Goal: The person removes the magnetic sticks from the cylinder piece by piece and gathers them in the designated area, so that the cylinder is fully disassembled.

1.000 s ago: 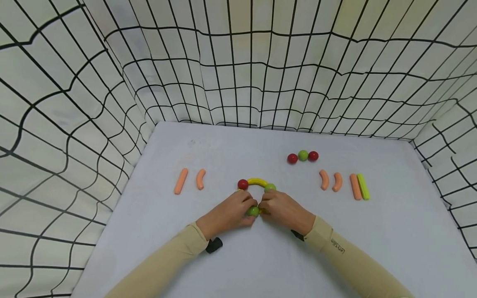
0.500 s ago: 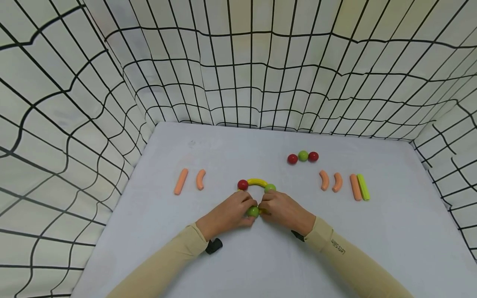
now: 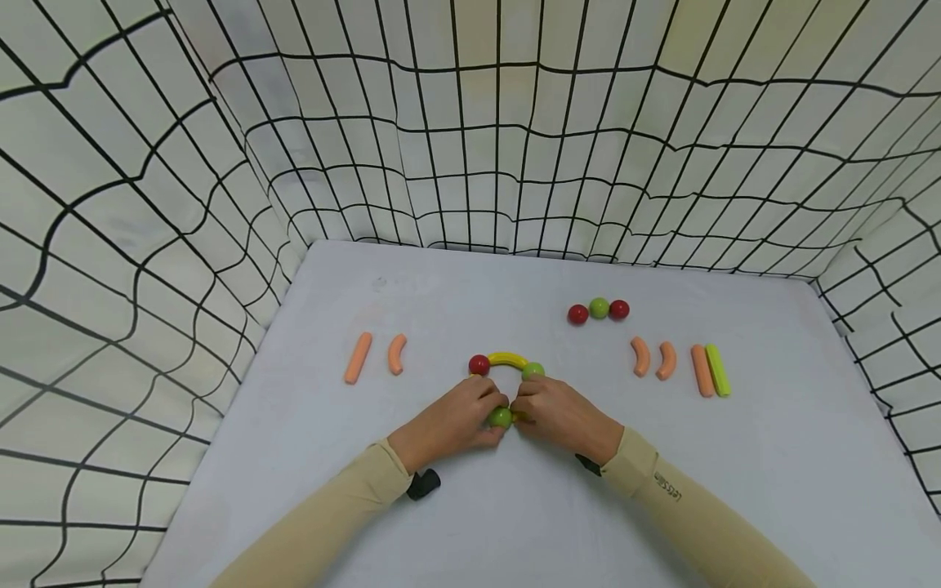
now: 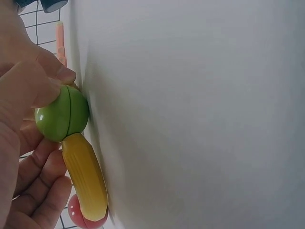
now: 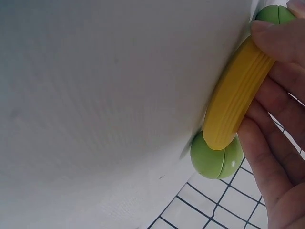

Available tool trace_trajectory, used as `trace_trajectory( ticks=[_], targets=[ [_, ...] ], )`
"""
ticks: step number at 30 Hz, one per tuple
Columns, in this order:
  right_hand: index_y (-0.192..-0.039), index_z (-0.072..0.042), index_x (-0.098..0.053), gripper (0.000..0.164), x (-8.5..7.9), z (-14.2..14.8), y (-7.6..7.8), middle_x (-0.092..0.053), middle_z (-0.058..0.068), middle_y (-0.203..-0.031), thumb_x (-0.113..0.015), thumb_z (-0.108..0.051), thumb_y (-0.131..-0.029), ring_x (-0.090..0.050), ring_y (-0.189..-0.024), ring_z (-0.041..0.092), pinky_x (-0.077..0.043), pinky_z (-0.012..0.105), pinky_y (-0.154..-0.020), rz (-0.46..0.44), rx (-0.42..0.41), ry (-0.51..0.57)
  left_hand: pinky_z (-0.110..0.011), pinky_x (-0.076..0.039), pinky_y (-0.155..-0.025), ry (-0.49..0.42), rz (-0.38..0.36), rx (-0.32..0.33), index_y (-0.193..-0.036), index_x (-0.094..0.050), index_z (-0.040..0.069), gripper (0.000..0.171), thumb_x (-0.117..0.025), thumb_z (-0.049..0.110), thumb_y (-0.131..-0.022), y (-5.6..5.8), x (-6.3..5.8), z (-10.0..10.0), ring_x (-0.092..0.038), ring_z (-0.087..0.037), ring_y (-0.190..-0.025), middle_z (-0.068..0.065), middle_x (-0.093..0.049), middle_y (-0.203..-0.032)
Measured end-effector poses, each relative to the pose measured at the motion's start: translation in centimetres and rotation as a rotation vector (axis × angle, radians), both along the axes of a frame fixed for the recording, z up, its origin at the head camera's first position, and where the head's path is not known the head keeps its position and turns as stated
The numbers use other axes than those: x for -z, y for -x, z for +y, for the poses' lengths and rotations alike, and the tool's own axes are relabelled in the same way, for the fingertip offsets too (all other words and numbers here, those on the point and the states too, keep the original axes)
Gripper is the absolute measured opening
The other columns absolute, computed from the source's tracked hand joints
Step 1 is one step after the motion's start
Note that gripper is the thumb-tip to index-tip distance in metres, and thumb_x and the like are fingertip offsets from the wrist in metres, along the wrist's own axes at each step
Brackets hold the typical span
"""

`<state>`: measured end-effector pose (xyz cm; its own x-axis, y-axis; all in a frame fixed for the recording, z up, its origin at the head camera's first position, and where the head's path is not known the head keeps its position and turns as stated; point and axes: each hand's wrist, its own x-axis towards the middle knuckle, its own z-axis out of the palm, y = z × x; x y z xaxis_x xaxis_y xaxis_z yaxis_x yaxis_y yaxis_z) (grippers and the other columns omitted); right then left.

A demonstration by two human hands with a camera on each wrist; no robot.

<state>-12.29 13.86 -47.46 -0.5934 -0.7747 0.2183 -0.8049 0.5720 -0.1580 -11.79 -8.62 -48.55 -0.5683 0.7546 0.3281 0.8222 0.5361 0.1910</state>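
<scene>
My left hand holds a green ball, its thumb lying on the ball in the left wrist view. From that ball a yellow curved stick runs to a red ball. My right hand pinches another yellow curved stick near its end, against the held ball. The stick's other end meets a second green ball. A third yellow curved stick bridges the red ball and the second green ball at the back, so the pieces form a ring. In the head view both hands hide much of the side sticks.
Orange sticks, one straight and one curved, lie left. Several sticks lie right, including curved orange, straight orange and yellow-green. Two red balls and a green ball stand behind. Black netting surrounds the white table.
</scene>
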Motion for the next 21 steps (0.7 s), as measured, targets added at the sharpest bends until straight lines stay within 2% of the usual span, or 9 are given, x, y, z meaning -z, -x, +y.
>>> trace_trajectory(
  ticks=[17,21],
  targets=[
    [-0.086,-0.013,-0.079,0.012,0.17,0.13,0.19,-0.070,-0.002,-0.081,-0.087,-0.006,-0.080,-0.058,-0.076,0.007,-0.054,0.018,-0.070,0.009,-0.008,-0.002,-0.018,-0.050,-0.077,-0.031,-0.021,0.011,-0.107,-0.072,0.009,0.026,-0.081,0.024,-0.089,0.14,0.03,-0.17,-0.055,-0.011,-0.089,0.000,-0.065,-0.098],
    [-0.085,-0.014,-0.079,0.012,0.20,0.18,0.23,-0.070,-0.002,-0.082,-0.087,-0.008,-0.080,-0.059,-0.076,0.008,-0.055,0.019,-0.071,0.008,-0.001,-0.004,-0.019,-0.052,-0.079,-0.034,-0.050,0.008,-0.108,-0.073,0.009,0.027,-0.082,0.025,-0.089,0.14,-0.06,-0.22,-0.057,-0.011,-0.091,-0.001,-0.067,-0.100]
  ],
)
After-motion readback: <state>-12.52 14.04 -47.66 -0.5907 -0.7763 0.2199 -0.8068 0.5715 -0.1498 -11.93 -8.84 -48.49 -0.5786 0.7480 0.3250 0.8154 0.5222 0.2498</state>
